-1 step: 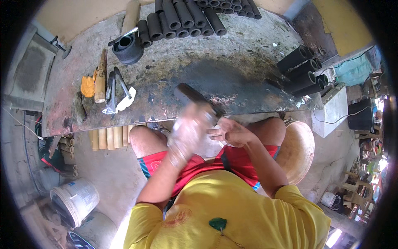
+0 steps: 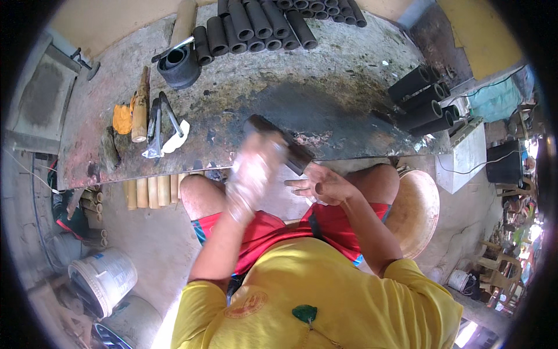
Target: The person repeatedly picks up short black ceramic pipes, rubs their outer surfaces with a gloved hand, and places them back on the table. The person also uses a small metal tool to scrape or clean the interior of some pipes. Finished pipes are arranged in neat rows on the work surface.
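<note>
A short black tube slants across the table's front edge. At its near end is my right hand, holding that end with the thumb side; its other fingers stretch out to the left. My left hand, covered in a clear plastic glove, is against the tube's left side. Motion blurs it, so its fingers cannot be made out. Part of the tube lies hidden behind the left hand.
Several black tubes are stacked at the table's back, and more lie at the right. A dark roll, a wooden stick and metal tongs are at the left. A round tan basin stands beside my right knee.
My left hand has shifted a little left and away from the tube's near end, uncovering more of it. The right hand stays nearly in place.
</note>
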`<action>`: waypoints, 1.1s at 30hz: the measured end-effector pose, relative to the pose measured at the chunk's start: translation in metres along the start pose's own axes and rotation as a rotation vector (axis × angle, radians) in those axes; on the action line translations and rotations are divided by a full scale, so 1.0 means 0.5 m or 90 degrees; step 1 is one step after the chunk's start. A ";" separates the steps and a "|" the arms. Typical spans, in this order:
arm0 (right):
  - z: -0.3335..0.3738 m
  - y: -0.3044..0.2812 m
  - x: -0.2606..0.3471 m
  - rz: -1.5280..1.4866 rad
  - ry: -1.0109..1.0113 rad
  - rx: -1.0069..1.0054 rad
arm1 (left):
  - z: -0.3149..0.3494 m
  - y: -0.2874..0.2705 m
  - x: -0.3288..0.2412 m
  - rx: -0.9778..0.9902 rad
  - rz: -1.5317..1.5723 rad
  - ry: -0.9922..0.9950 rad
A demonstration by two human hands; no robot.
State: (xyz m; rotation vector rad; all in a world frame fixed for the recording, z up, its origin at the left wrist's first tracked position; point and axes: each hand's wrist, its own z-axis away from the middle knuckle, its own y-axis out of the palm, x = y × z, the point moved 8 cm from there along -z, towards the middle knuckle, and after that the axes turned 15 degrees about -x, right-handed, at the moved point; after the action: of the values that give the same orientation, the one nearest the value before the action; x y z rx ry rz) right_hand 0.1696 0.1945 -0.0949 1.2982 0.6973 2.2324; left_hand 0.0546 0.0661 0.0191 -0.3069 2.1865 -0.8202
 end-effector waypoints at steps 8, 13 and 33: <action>0.009 0.051 0.034 0.341 -0.074 -0.124 | -0.094 -0.075 0.020 -0.105 -0.081 0.169; 0.022 0.110 0.070 0.729 -0.184 -0.078 | 0.016 0.000 -0.078 0.230 0.008 0.070; 0.013 0.090 0.054 0.586 -0.135 -0.147 | -0.094 -0.087 0.094 -0.035 -0.200 0.153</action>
State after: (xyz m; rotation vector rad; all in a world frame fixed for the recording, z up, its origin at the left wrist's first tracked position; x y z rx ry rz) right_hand 0.1569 0.1780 -0.0461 1.9385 -0.3248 2.6440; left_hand -0.0134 0.0335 0.0434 -0.6187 2.4237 -1.0123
